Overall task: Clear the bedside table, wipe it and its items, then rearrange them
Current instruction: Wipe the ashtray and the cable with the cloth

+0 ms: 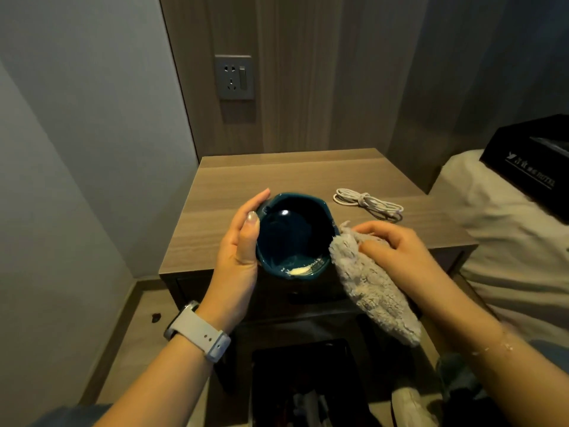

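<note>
head view looks down on a dark teal cup [294,234], held above the front edge of the wooden bedside table [308,177]. left hand [238,254] cradles its left side, thumb straight along the rim, fingers wrapped behind the wall with their tips showing at the far edge. right hand [397,245] pinches a fluffy grey cloth [369,278], fingers curled into the fabric; the cloth's upper end touches the cup's right rim and the rest hangs down. a pale smear lies on the cup's near inner wall. a coiled white cable [368,204] rests on the tabletop behind the right hand, apart from the cup. a black box [529,161] sits on the bed at right.
</note>
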Motion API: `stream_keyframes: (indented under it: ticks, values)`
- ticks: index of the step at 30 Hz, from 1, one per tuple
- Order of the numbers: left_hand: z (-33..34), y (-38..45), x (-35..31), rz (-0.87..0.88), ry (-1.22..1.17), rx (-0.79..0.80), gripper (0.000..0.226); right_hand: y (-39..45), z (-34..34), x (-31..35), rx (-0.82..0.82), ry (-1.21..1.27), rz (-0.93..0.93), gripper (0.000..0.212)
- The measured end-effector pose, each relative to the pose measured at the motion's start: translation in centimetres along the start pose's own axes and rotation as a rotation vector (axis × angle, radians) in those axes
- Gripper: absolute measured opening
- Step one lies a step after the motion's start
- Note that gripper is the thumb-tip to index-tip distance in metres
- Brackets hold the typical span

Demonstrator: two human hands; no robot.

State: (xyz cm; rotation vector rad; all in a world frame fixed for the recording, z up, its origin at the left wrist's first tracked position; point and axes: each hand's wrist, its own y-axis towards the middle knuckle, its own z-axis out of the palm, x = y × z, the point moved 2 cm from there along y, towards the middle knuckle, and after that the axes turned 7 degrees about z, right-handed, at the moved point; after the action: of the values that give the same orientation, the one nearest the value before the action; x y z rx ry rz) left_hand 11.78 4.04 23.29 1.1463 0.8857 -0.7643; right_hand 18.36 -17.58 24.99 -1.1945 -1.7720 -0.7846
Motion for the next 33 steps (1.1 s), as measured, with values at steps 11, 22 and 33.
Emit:
stream_keyframes:
  ticks: [11, 22, 33]
  values:
    - [-0.2, -4.8, 1.6, -0.327, -0.015, 0.250, 0.042, -1.5, 1.6, -4.3, 0.587, -0.041, 0.213, 0.031]
    - [1.2, -9.3, 5.2, -0.658, -0.006, 0.419, 0.048, -7.6, 3.3, -9.4, 0.581, 0.077, 0.129, 0.039]
    - [-2.4, -11.4, 8.4, -0.903, 0.127, 0.409, 0.075, -7.4, 5.8, -10.9, 0.232, -0.828, -0.592, 0.057]
